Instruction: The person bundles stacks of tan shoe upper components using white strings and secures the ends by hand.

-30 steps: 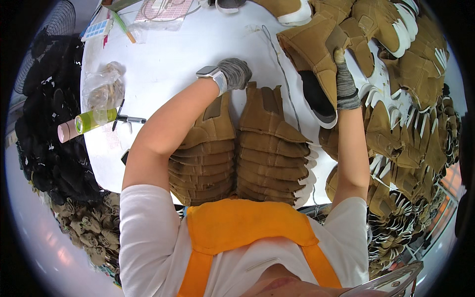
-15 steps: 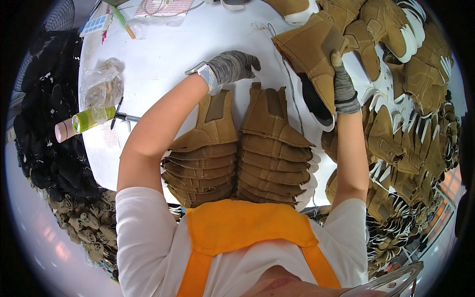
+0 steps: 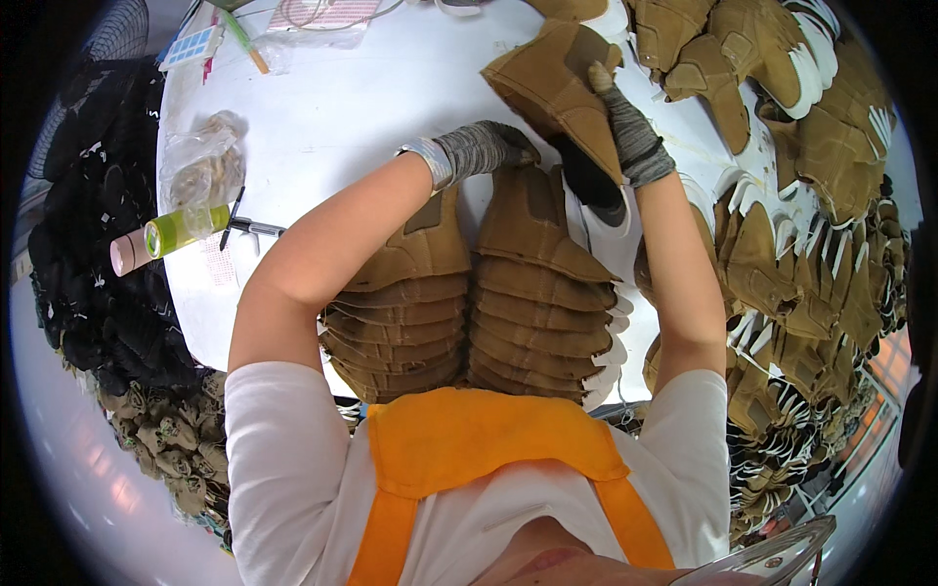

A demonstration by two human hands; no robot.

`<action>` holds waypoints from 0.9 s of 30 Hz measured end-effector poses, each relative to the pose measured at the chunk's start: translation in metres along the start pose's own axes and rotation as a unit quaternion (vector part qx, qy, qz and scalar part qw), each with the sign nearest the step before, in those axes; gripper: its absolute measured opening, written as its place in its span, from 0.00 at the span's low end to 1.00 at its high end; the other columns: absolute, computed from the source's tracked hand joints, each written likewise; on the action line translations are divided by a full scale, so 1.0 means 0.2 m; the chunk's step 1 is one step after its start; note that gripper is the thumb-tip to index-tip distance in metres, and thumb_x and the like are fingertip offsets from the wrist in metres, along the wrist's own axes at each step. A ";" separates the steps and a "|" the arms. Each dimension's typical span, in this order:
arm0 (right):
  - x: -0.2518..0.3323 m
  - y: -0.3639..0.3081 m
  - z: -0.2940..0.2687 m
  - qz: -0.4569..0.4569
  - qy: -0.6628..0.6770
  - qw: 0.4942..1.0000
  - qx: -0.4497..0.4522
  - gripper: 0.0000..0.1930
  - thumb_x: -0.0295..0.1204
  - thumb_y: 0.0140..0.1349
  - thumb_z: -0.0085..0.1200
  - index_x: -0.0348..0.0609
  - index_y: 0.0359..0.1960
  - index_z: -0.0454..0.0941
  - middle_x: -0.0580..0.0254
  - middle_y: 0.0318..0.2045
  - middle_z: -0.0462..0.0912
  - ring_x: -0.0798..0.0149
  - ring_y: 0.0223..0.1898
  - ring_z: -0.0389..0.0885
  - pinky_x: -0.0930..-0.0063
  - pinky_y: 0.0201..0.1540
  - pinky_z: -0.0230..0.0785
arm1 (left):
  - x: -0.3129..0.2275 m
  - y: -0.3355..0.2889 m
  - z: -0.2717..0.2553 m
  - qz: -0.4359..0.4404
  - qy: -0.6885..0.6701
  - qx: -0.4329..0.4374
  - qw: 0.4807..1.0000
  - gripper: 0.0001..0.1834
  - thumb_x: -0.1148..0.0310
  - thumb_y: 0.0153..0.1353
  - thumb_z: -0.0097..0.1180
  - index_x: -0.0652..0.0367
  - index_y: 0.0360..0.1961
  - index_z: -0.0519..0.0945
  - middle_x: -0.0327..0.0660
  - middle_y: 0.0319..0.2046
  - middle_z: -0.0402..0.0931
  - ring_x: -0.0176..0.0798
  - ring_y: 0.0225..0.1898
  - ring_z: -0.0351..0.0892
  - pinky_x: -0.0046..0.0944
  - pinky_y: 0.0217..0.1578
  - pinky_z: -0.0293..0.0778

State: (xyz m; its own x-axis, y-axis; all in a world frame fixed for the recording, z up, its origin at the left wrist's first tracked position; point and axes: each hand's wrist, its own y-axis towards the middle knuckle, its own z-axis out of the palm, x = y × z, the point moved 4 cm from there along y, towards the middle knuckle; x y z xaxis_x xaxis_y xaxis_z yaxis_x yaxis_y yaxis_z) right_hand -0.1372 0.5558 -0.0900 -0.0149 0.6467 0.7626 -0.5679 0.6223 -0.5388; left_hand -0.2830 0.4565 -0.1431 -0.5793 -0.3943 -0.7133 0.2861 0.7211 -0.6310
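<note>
My right hand [image 3: 633, 127], in a grey knit glove, grips a brown suede boot upper [image 3: 562, 83] by its edge. The piece is tilted above the table, with a black and white part on its lower side. My left hand [image 3: 486, 148], also gloved, is loosely bent and open, its fingertips by the top of the right stack and close to the held upper. Whether they touch either is unclear. Two stacks of similar brown boot uppers, the left stack [image 3: 401, 293] and the right stack [image 3: 542, 293], lie side by side before me.
Many more brown uppers [image 3: 767, 264] with white edges crowd the right side of the white table [image 3: 322, 98]. At the left are a plastic bag [image 3: 205, 161], a green-yellow roll [image 3: 181, 234] and a pen [image 3: 232, 223]. Dark pieces [image 3: 107, 264] are heaped beyond the left edge.
My right hand has carried the boot upper leftward and slightly up, toward the right stack. My left hand has moved right and a little down, closer to that upper.
</note>
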 end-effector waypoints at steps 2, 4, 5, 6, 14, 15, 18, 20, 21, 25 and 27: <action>-0.02 0.03 0.01 0.005 0.016 1.000 0.009 0.32 0.48 0.52 0.63 0.38 0.52 0.70 0.54 0.42 0.79 0.64 0.40 0.81 0.74 0.40 0.77 | -0.04 -0.03 0.00 -0.032 -0.032 0.021 0.999 0.17 0.56 0.63 0.49 0.48 0.49 0.78 0.38 0.43 0.77 0.37 0.40 0.76 0.33 0.38 0.75; -0.01 -0.01 0.06 0.015 0.041 0.999 0.030 0.32 0.48 0.52 0.63 0.38 0.52 0.70 0.54 0.42 0.80 0.63 0.39 0.81 0.74 0.40 0.78 | -0.07 -0.02 0.02 0.020 0.107 0.035 0.993 0.17 0.60 0.63 0.46 0.55 0.47 0.78 0.42 0.45 0.77 0.41 0.44 0.77 0.36 0.39 0.77; -0.01 -0.03 0.09 0.021 0.054 0.997 0.041 0.32 0.47 0.52 0.63 0.38 0.52 0.70 0.54 0.42 0.80 0.63 0.39 0.81 0.74 0.40 0.78 | -0.08 -0.01 0.04 0.026 0.184 0.051 0.981 0.17 0.61 0.63 0.46 0.55 0.48 0.77 0.44 0.45 0.76 0.44 0.43 0.77 0.38 0.42 0.75; -0.03 -0.01 0.07 0.027 0.071 0.996 0.039 0.31 0.46 0.53 0.62 0.38 0.53 0.69 0.53 0.42 0.80 0.63 0.39 0.81 0.74 0.41 0.78 | -0.09 0.02 0.08 0.032 0.260 0.066 0.963 0.17 0.63 0.62 0.46 0.56 0.49 0.77 0.47 0.46 0.76 0.46 0.43 0.77 0.40 0.45 0.73; -0.12 -0.03 -0.13 0.063 -0.081 0.992 0.067 0.39 0.55 0.47 0.63 0.36 0.53 0.69 0.52 0.45 0.78 0.62 0.44 0.79 0.73 0.47 0.75 | -0.28 -0.19 0.03 0.126 0.087 -0.094 0.984 0.18 0.62 0.66 0.44 0.63 0.49 0.73 0.50 0.41 0.77 0.46 0.42 0.76 0.40 0.45 0.70; -0.11 -0.04 -0.13 0.060 -0.080 0.993 0.068 0.40 0.56 0.47 0.63 0.36 0.53 0.69 0.52 0.45 0.77 0.62 0.45 0.78 0.73 0.48 0.74 | -0.30 -0.21 0.02 0.125 0.105 -0.099 0.982 0.17 0.62 0.66 0.44 0.63 0.49 0.73 0.50 0.41 0.77 0.46 0.42 0.76 0.40 0.45 0.70; -0.11 -0.09 -0.05 0.091 -0.099 0.986 0.093 0.39 0.54 0.47 0.64 0.36 0.52 0.70 0.54 0.46 0.77 0.64 0.45 0.77 0.75 0.49 0.72 | -0.27 -0.22 0.04 -0.004 0.027 -0.107 0.994 0.18 0.62 0.66 0.41 0.63 0.48 0.75 0.50 0.44 0.76 0.50 0.48 0.73 0.42 0.50 0.68; -0.10 -0.11 -0.06 0.085 -0.109 0.983 0.123 0.38 0.54 0.47 0.63 0.36 0.52 0.70 0.55 0.46 0.77 0.64 0.45 0.77 0.75 0.49 0.72 | -0.24 -0.21 0.07 0.021 0.021 -0.162 0.986 0.19 0.60 0.66 0.42 0.63 0.49 0.74 0.50 0.46 0.75 0.49 0.48 0.73 0.42 0.50 0.68; -0.09 -0.12 -0.05 0.083 -0.116 0.980 0.140 0.38 0.54 0.48 0.63 0.36 0.52 0.70 0.55 0.46 0.77 0.64 0.45 0.77 0.76 0.49 0.72 | -0.18 -0.19 0.10 0.032 0.017 -0.192 0.981 0.20 0.59 0.66 0.43 0.63 0.50 0.74 0.50 0.47 0.74 0.49 0.48 0.73 0.42 0.50 0.68; -0.08 -0.07 0.04 0.027 -0.302 0.935 0.182 0.45 0.59 0.46 0.61 0.37 0.57 0.66 0.53 0.51 0.74 0.62 0.53 0.72 0.73 0.58 0.63 | 0.09 0.09 0.15 0.150 -0.039 -0.362 0.919 0.20 0.61 0.65 0.46 0.62 0.54 0.69 0.44 0.48 0.72 0.39 0.44 0.73 0.37 0.45 0.72; -0.09 -0.08 0.08 -0.085 -0.309 0.942 0.103 0.51 0.61 0.45 0.61 0.42 0.64 0.55 0.52 0.57 0.67 0.58 0.58 0.65 0.69 0.61 0.57 | -0.05 0.05 0.11 0.063 -0.175 -0.326 0.927 0.20 0.61 0.66 0.45 0.62 0.55 0.66 0.43 0.47 0.71 0.35 0.43 0.72 0.36 0.43 0.73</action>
State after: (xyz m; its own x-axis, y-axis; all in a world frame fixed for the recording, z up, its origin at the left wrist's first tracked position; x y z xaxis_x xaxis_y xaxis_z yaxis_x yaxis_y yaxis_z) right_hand -0.1408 0.5285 -0.0896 -0.3499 0.1249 0.9284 -0.7517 0.5540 -0.3578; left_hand -0.2579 0.4544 -0.1488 -0.2569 -0.3626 -0.8959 -0.2546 0.9196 -0.2992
